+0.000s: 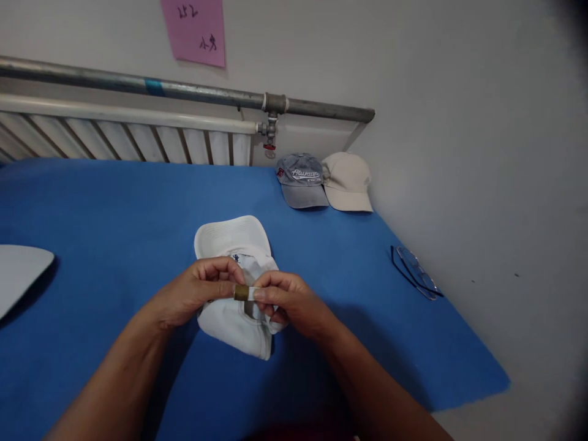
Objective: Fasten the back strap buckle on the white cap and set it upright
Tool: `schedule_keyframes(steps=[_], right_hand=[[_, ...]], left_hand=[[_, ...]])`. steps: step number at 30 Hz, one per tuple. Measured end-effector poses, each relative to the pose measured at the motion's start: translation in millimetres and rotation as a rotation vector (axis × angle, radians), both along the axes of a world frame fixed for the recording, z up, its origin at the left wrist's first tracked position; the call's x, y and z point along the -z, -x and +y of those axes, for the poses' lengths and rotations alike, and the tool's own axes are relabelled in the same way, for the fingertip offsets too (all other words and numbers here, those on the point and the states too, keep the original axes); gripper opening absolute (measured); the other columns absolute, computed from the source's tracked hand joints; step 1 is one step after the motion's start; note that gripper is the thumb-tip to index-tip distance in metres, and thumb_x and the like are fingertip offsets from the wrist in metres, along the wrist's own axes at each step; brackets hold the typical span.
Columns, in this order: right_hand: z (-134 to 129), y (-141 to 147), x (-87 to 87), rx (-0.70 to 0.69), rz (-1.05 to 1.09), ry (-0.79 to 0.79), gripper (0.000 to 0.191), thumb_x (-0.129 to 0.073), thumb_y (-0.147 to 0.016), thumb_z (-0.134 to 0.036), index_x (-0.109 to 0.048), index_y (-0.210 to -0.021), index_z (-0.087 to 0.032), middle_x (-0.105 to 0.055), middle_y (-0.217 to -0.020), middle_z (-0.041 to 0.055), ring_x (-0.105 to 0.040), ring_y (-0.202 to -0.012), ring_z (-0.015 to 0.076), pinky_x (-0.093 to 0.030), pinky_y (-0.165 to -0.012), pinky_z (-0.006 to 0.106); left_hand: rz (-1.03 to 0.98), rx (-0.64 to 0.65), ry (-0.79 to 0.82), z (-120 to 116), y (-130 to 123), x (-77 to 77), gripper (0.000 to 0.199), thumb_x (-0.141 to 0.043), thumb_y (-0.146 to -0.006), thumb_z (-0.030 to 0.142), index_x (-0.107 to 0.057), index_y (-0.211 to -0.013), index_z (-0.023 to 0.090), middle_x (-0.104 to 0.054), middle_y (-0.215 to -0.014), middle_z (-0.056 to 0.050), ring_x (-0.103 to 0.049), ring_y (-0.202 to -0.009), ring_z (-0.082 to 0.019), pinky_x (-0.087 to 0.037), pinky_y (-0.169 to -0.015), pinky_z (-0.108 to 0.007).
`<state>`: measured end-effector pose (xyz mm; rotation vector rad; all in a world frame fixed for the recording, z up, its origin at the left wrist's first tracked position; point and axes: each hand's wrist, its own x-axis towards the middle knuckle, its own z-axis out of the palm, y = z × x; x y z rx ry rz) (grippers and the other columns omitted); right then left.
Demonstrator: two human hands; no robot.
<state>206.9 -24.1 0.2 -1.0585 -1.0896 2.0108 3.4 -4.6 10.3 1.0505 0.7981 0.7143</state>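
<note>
Bare forearms [117,367] slant in from the two lower corners of the frame, meeting at a white cap [232,323] just below and left of the centre. Its brim [232,237] points towards the top of the frame and its back opening is turned to the wearer of the camera, presumably so that the strap [253,293] comes within easy reach. On the left hand [195,293], thumb and forefinger pinch the brass-coloured buckle [241,293]; on the right hand [294,301], the fingers grasp the pale strap right beside it. Holding both parts so close together likely keeps the small join steady and level. Whether the cap rests fully on the blue desk [124,245] or is lifted a little, I cannot tell.

Farther out, a grey cap [301,176] and a beige cap [348,174] sit touching, brims forward, near the wall at upper right, probably set there out of the way. Right of centre, glasses [420,272] lie by the desk's edge. Something white [22,275] is cut off at the left margin. Behind run a radiator [138,139] and a metal pipe [206,94], below a pink note [197,32] on the wall [459,153].
</note>
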Motion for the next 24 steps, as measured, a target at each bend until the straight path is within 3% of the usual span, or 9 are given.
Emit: schedule_keyframes(steps=[4, 14, 20, 24], right_hand=[[0, 0, -0.1, -0.062, -0.008, -0.004, 0.019, -0.072, -0.070, -0.032, -0.062, -0.069, -0.017, -0.054, -0.055, -0.0056, -0.040, -0.045, 0.0045, -0.024, -0.041, 0.018], [-2, 6, 2.7, 0.038, -0.012, 0.051, 0.021, -0.072, -0.068, -0.034, -0.059, -0.069, -0.018, -0.053, -0.058, -0.0048, -0.040, -0.048, 0.0055, -0.021, -0.040, 0.018], [-3, 7, 4.0, 0.044, 0.006, 0.058, 0.018, -0.069, -0.067, -0.032, -0.059, -0.072, -0.019, -0.049, -0.056, -0.0059, -0.039, -0.048, 0.0061, -0.023, -0.040, 0.017], [-4, 6, 5.4, 0.045, 0.021, 0.062, 0.017, -0.069, -0.067, -0.032, -0.059, -0.073, -0.019, -0.048, -0.056, -0.0060, -0.038, -0.048, 0.0062, -0.024, -0.040, 0.017]], left_hand=[[-0.004, 0.014, -0.020, 0, -1, -0.1, 0.009, -0.079, -0.071, 0.021, -0.073, -0.076, 0.016, -0.069, -0.069, 0.000, -0.061, -0.063, -0.010, -0.046, -0.060, -0.019], [0.019, -0.023, -0.059, -1, -3, 0.5, 0.013, -0.076, -0.076, 0.023, -0.065, -0.077, 0.017, -0.065, -0.070, 0.002, -0.059, -0.065, -0.009, -0.045, -0.062, -0.019], [0.142, 0.119, -0.209, -2, 6, -2.6, 0.019, -0.077, -0.074, 0.023, -0.064, -0.086, 0.018, -0.060, -0.078, 0.001, -0.054, -0.072, -0.011, -0.043, -0.064, -0.021], [0.181, 0.178, -0.216, -1, 8, -2.1, 0.025, -0.077, -0.073, 0.025, -0.060, -0.091, 0.018, -0.060, -0.080, 0.000, -0.054, -0.074, -0.013, -0.043, -0.066, -0.023]])
